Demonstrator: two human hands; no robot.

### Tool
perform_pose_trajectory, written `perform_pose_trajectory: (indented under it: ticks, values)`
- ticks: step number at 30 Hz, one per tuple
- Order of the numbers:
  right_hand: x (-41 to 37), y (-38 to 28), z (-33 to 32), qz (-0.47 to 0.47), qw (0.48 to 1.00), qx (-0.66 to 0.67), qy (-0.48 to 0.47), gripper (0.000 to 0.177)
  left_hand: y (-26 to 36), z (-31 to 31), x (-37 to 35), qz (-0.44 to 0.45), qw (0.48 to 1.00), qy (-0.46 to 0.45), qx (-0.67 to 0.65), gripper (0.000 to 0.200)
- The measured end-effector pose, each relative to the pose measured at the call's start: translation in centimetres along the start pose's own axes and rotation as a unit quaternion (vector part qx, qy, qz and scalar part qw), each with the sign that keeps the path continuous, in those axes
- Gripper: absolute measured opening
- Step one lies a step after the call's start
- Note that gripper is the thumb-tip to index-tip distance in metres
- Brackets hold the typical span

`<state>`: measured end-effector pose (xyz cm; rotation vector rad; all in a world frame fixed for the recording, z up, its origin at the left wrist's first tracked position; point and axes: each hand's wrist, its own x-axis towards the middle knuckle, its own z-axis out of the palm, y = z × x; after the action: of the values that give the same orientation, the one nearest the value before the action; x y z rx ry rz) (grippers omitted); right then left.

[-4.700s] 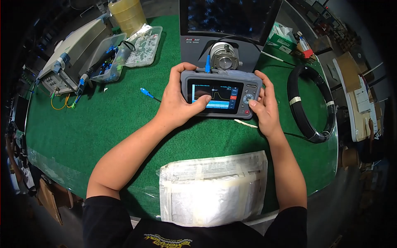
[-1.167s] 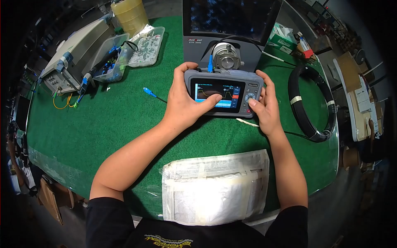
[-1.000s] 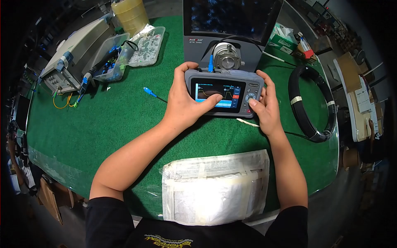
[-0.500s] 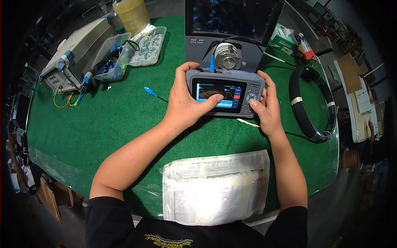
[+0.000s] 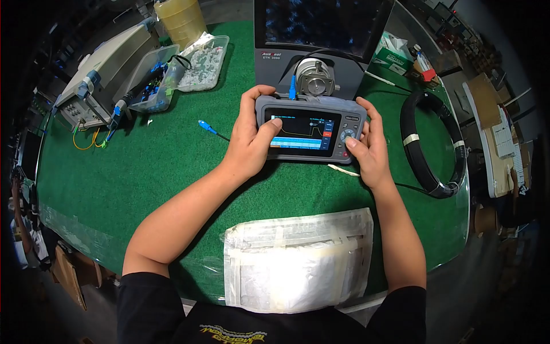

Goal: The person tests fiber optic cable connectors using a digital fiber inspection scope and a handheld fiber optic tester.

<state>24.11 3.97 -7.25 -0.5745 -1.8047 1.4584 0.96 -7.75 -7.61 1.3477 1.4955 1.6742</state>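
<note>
One grey handheld tester (image 5: 312,129) at the centre of it all, and it's gripped from both ends! The left hand (image 5: 246,140) wraps the left end, fingers over the top edge, thumb laid across the upper-left of the lit screen. Over on the other side, the right hand (image 5: 371,155) clasps the right end, its thumb at the round button pad. Look at that display: a yellow trace on black, blue-and-white rows beneath it, lettering too small to read.

A blue connector (image 5: 293,89) stands upright at the tester's top edge, with the larger grey machine (image 5: 270,77) and its dark screen right behind. Out to the left, a second blue connector (image 5: 207,128) lies on the green tabletop (image 5: 114,183), its black lead running toward the left wrist. Wide right, there's the black cable coil (image 5: 408,126), banded in white. And nearest the body, between the forearms, a taped white pad (image 5: 298,266) catches the glare.
</note>
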Motion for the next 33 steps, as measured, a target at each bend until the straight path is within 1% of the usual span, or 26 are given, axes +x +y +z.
perform_pose_trajectory:
  ticks: [3, 5, 9, 18, 20, 24, 29, 33]
  values:
    - [0.0, -0.1, 0.0, 0.001, 1.000, -0.002, 0.000, 0.081, 0.1, -0.1, 0.0, -0.002, 1.000, -0.005, -0.023, 0.056]
    - [-0.1, -0.1, -0.1, 0.002, 1.000, -0.006, 0.001, 0.081, -0.5, -0.4, 0.1, 0.022, 0.999, -0.014, -0.023, 0.058]
    - [-0.1, 0.0, -0.1, 0.002, 1.000, -0.005, 0.000, 0.081, 0.4, -0.4, 0.0, 0.009, 1.000, -0.019, -0.006, 0.059]
    - [-0.1, 0.1, 0.0, -0.003, 1.000, -0.001, 0.001, 0.080, -0.1, 0.0, 0.0, 0.003, 1.000, -0.008, -0.011, 0.050]
    - [0.0, 0.1, 0.0, -0.006, 1.000, 0.000, 0.000, 0.080, -0.3, 0.1, 0.1, 0.030, 0.999, 0.000, 0.031, 0.049]
    - [-0.1, 0.0, 0.0, -0.003, 1.000, -0.002, 0.003, 0.080, -0.4, 0.1, 0.1, 0.038, 0.999, 0.005, 0.039, 0.051]
    - [-0.1, 0.2, -0.1, -0.006, 1.000, -0.005, 0.001, 0.080, -0.6, -0.5, 0.3, 0.026, 0.998, -0.019, -0.053, 0.051]
    - [0.0, 0.2, -0.1, -0.007, 1.000, -0.005, 0.000, 0.080, -0.4, -0.5, 0.3, 0.032, 0.999, -0.023, -0.030, 0.051]
